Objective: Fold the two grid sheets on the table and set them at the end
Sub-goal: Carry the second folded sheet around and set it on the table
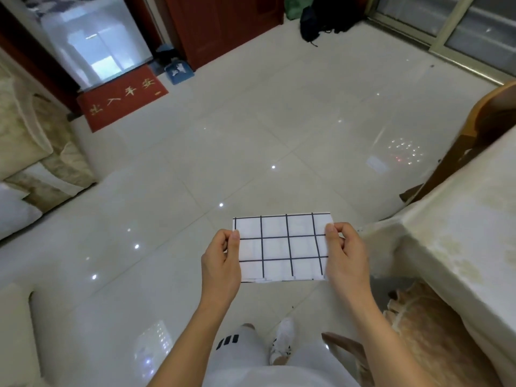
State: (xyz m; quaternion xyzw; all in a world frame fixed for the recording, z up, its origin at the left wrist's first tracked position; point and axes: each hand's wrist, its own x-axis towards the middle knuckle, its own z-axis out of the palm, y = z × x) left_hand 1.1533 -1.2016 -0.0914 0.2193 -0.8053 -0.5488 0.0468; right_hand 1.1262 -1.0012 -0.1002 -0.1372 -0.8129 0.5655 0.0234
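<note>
A white sheet with a black grid (282, 247) hangs in the air over the tiled floor, folded into a small rectangle with layered edges showing along its bottom. My left hand (222, 263) pinches its left edge, thumb on top. My right hand (346, 255) pinches its right edge the same way. The table (452, 227), covered with a pale cloth, stands to the right of the sheet. No second grid sheet is in view.
A wooden chair (474, 141) stands behind the table at the right. A cushioned sofa (33, 152) lines the left side. A red doormat (122, 99) and a blue dustpan (178, 71) lie far ahead by the door. My legs and white shoe (282, 342) are below.
</note>
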